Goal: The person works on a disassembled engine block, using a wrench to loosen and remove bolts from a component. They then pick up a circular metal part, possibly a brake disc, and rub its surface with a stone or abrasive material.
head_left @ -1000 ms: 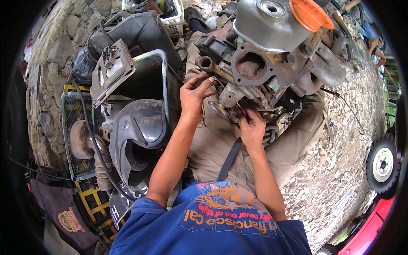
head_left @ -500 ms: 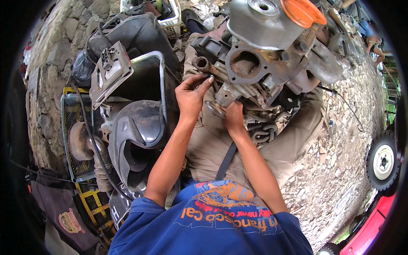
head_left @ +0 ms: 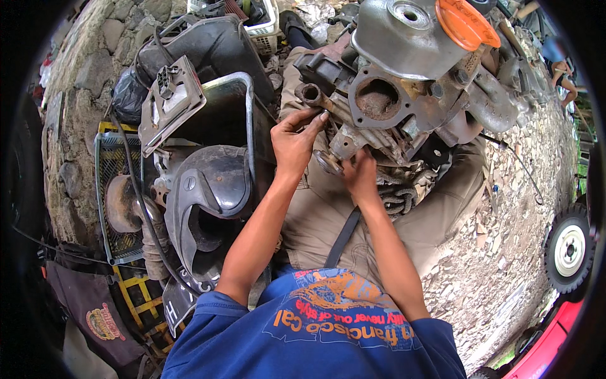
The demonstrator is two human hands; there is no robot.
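Observation:
A greasy engine assembly [head_left: 394, 120] rests over my crossed legs, topped by a steel housing [head_left: 388, 44] and an orange funnel-like piece [head_left: 464, 22]. My left hand [head_left: 293, 142] is closed in a pinch just below a rusty pipe stub [head_left: 311, 93]; whatever sits between thumb and index is too small to name. Lower and to the right, my right hand [head_left: 361, 177] is closed beneath a small drilled bracket [head_left: 346, 144], beside a shiny metal fitting [head_left: 327, 161]. Its fingertips and what they hold are hidden.
On my left are a black helmet [head_left: 211, 180], a metal-rimmed black container [head_left: 249, 85], a loose plate [head_left: 177, 101] and crates [head_left: 265, 28]. Stony ground [head_left: 480, 265] spreads to the right, with a wheel [head_left: 569, 249]. Another person [head_left: 562, 79] is at the upper right edge.
My right hand has shifted left and up under the bracket, its fingers curling out of sight. My left hand stays pinched below the pipe stub. The whole view shifts slightly.

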